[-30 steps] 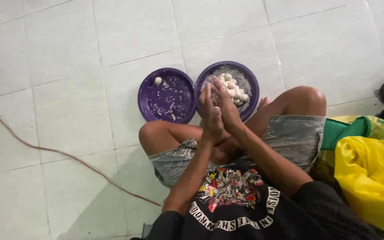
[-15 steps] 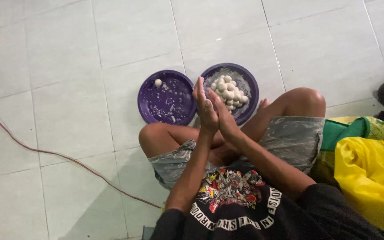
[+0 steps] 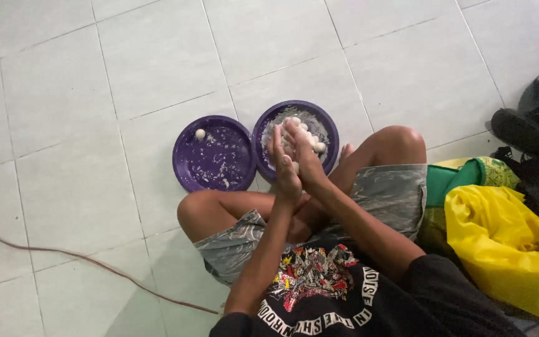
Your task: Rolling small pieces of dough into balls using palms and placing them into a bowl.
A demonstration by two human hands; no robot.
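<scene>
Flat hands (image 3: pixel 293 159) pressed palm-to-palm, perhaps around dough, above round purple bowl (image 3: pixel 329 125) of white balls (image 3: pixel 315 142).

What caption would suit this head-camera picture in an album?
Seated cross-legged on a tiled floor, a person presses left hand against right hand above two purple plates, one holding small white balls.

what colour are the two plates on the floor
Both plates are dark purple, smeared with white; the head view shows this.

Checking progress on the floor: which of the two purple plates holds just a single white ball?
The left purple plate, farther from the hands. It holds one white ball near its far rim plus crumbs, while the right purple plate, behind the pressed-together hands, holds a pile of balls.
</scene>
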